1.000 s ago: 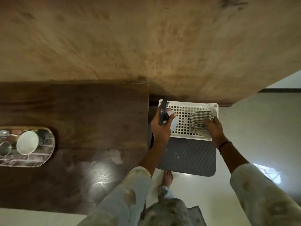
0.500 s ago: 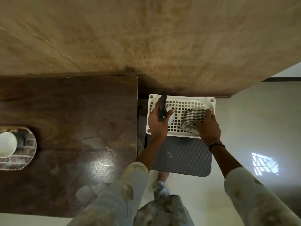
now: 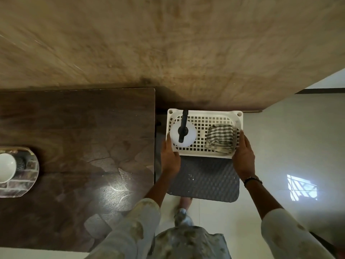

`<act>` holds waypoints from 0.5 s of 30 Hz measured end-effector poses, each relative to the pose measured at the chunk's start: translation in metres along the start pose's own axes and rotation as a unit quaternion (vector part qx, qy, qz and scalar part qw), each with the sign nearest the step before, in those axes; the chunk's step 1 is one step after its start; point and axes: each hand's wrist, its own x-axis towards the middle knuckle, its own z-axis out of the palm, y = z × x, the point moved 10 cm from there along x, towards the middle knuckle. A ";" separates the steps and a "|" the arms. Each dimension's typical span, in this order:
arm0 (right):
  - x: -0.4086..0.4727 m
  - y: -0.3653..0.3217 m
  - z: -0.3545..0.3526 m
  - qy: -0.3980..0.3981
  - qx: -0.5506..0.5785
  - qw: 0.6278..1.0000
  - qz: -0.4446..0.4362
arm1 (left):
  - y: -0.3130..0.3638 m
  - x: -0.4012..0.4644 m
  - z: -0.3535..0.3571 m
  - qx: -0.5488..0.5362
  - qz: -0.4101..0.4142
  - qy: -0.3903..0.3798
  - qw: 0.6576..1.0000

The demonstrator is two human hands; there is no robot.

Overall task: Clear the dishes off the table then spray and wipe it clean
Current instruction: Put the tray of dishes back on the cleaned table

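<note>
Your left hand (image 3: 170, 159) and right hand (image 3: 243, 159) grip the white basket (image 3: 203, 152) ends; tilt it, and the upright spray bottle (image 3: 183, 134) beside the checked cloth (image 3: 221, 138) could topple.

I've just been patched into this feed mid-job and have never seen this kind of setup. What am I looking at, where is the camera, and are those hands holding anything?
There is no machine here: a person works with two bare hands, and the one camera sits on their head, looking steeply down. That is why you see sleeves and a foot at the bottom.

The left hand and right hand hold the two ends of a white perforated basket. I cannot tell whether it is lifted or resting. Inside it stand a white spray bottle with a black nozzle and, to its right, a folded checked cloth. Below the basket lies a dark mat on the pale floor.

To the left is the dark wooden table. At its far left edge sits a patterned tray carrying a white bowl, so dishes remain there.
</note>
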 end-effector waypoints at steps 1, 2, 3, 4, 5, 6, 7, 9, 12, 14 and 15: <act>-0.001 0.001 0.001 0.001 0.003 1.000 -0.004 | -0.004 0.000 0.002 0.000 -0.004 -0.010 1.000; -0.003 0.003 0.002 0.002 0.003 1.000 -0.006 | -0.007 -0.001 0.002 0.000 -0.008 -0.014 1.000; -0.004 0.005 0.002 0.005 -0.006 1.000 -0.013 | -0.008 -0.003 0.001 0.003 -0.010 -0.013 1.000; -0.007 0.007 0.004 0.007 -0.018 1.000 -0.018 | -0.008 -0.005 0.000 0.004 -0.009 -0.011 1.000; -0.010 0.009 0.005 0.007 -0.026 0.999 -0.017 | -0.007 -0.009 -0.002 0.001 -0.007 -0.010 1.000; -0.013 0.011 0.006 0.007 -0.025 1.000 -0.015 | -0.007 -0.012 -0.003 -0.003 -0.003 -0.008 1.000; -0.017 0.013 0.007 0.006 -0.025 1.000 -0.013 | -0.007 -0.015 -0.005 -0.001 0.001 -0.007 1.000; -0.023 0.016 0.010 0.002 -0.026 1.000 -0.009 | -0.009 -0.020 -0.005 0.010 0.006 -0.010 1.000; -0.024 0.021 0.010 0.000 -0.029 1.000 -0.006 | -0.017 -0.021 -0.003 0.021 0.006 -0.015 1.000; -0.023 0.022 0.012 -0.004 -0.019 1.000 0.000 | -0.020 -0.020 -0.002 0.022 0.006 -0.019 1.000; -0.024 0.020 0.011 -0.005 -0.018 1.000 0.004 | -0.019 -0.020 -0.002 0.022 0.007 -0.022 0.999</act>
